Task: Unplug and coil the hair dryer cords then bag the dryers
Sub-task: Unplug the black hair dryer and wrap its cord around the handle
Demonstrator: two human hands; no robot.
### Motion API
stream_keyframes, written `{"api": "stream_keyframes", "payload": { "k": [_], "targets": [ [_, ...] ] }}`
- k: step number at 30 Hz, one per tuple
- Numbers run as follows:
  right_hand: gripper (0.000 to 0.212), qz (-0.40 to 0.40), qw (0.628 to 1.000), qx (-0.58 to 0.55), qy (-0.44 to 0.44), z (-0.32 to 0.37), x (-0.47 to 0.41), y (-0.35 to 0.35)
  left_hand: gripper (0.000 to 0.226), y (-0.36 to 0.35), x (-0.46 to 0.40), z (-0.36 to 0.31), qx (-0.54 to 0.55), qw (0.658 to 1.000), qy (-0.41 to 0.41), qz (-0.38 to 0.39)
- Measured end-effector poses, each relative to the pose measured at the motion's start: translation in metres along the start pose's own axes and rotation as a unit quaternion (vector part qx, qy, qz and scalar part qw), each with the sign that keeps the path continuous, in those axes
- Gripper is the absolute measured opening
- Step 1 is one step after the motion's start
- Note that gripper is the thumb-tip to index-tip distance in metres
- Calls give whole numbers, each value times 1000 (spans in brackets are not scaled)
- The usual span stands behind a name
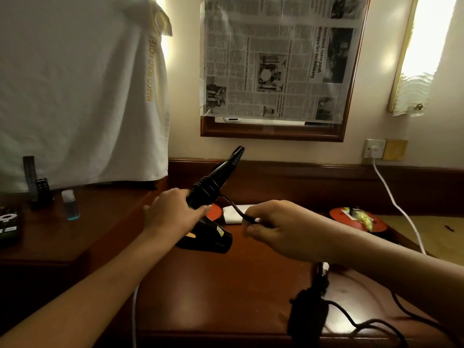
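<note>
A black hair dryer (214,182) is held up over the brown desk (226,285), its folded handle pointing up toward the wall. My left hand (170,212) grips its ribbed body from the left. My right hand (273,229) pinches the dryer's thin black cord (233,205) a short way from where it leaves the body. A black cord (364,322) trails across the desk at the lower right, next to a dark fuzzy bag or pouch (308,315).
A white towel (75,91) hangs at the left. A newspaper-covered mirror (276,59) hangs above the desk. A white cable (394,197) runs from the wall socket (374,148). Red coasters (359,219), a small blue bottle (70,204) and a remote (10,222) lie around.
</note>
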State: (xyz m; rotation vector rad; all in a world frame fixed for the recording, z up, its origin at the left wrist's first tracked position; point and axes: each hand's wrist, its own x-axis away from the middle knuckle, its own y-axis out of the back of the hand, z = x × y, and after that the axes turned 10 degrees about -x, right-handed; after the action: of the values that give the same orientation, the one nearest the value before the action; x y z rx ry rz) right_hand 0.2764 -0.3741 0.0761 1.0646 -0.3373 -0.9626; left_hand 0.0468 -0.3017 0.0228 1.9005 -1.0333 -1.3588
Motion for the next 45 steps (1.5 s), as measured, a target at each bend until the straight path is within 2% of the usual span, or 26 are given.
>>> {"api": "stream_keyframes", "payload": {
  "k": [5, 9, 12, 16, 20, 24, 27, 29, 31, 33, 36, 38, 42, 45],
  "targets": [
    [21, 10, 998, 64, 10, 7, -7, 23, 36, 2, 0, -1, -92, 995, -25, 17],
    [17, -45, 989, 124, 59, 14, -22, 50, 35, 7, 5, -11, -166, 983, -64, 53],
    [17, -48, 975, 194, 95, 21, -33, 66, 35, 7, 12, -17, -185, 971, -110, 100],
    [17, -31, 954, 267, 134, 18, -51, 85, 36, 4, 27, -17, -172, 957, -178, 150],
    [18, 25, 937, 292, 192, 11, -66, 91, 37, 10, 43, -25, -172, 929, -286, 159],
    [25, 70, 905, 353, 225, 0, -71, 93, 48, 19, 50, -31, -158, 900, -376, 155],
    [33, 61, 901, 352, 246, -13, -64, 85, 47, 28, 46, -26, -101, 889, -422, 147],
    [48, 58, 902, 345, 255, -18, -58, 80, 34, 35, 44, -21, -34, 883, -443, 149],
    [54, 16, 910, 319, 264, -28, -56, 78, 19, 42, 44, -18, 75, 881, -433, 174],
    [50, -53, 918, 302, 252, -41, -56, 72, 19, 46, 45, -18, 173, 877, -406, 189],
    [27, -118, 933, 256, 226, -54, -58, 54, 29, 53, 44, -19, 300, 866, -350, 194],
    [17, -156, 952, 166, 203, -61, -62, 39, 30, 54, 40, -20, 339, 875, -310, 157],
    [21, -140, 976, 66, 151, -72, -61, 23, 29, 51, 27, -16, 359, 902, -214, 112],
    [24, -74, 994, 41, 70, -72, -51, 21, 27, 43, 17, -3, 311, 937, -142, 65]
  ]
}}
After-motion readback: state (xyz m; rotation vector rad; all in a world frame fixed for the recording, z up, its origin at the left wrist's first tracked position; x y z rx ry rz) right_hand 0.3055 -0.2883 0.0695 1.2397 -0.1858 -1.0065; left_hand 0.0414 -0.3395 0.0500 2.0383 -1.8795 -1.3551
